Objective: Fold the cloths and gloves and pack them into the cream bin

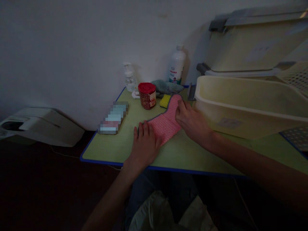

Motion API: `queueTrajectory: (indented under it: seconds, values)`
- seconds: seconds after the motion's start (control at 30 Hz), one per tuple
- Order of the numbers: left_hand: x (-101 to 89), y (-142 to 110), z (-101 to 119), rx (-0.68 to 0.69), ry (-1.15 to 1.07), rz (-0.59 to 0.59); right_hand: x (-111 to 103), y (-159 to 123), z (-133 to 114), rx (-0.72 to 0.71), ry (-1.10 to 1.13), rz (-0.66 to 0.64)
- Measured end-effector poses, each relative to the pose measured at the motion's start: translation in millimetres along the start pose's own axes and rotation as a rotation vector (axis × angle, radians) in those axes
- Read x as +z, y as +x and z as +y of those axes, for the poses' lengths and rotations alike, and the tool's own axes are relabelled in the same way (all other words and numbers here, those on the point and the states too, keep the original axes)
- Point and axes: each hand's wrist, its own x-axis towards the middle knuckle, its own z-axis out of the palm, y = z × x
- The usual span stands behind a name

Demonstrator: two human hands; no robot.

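Note:
A pink cleaning cloth (164, 126) with a dark stitched edge lies across the table, its far right end raised a little. My left hand (146, 141) rests flat on the cloth's near left end, fingers spread. At the other end, my right hand (190, 120) has its fingers closed on the cloth's edge. Just behind the cloth is a yellow sponge (165, 101), partly covered by it. A red-lidded canister (147, 96) stands to the left of the sponge. Behind them lies a crumpled grey-green cloth (167, 87).
On the green table (115, 149) with blue edging, a phone (113, 118) lies at left. A pump bottle (130, 78) and a white bottle (177, 65) stand by the wall. A cream bin (223, 123) sits at right, with a lidded storage box (243, 48) behind it.

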Motion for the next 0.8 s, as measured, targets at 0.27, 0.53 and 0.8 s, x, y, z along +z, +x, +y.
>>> queueTrajectory:
  seconds: [0.27, 0.53, 0.8]
  values:
    - [-0.1, -15, -39, 0.211, -0.034, -0.033, 18, -10, 5, -0.078, 0.027, 0.045]
    - [8.7, -18, -40, 0.217, -0.058, 0.034, 8, -18, -31, -0.417, 0.315, 0.259]
    - [9.4, -21, -41, 0.227, -0.131, 0.047, 18, -27, -63, -0.368, 0.694, 0.179]
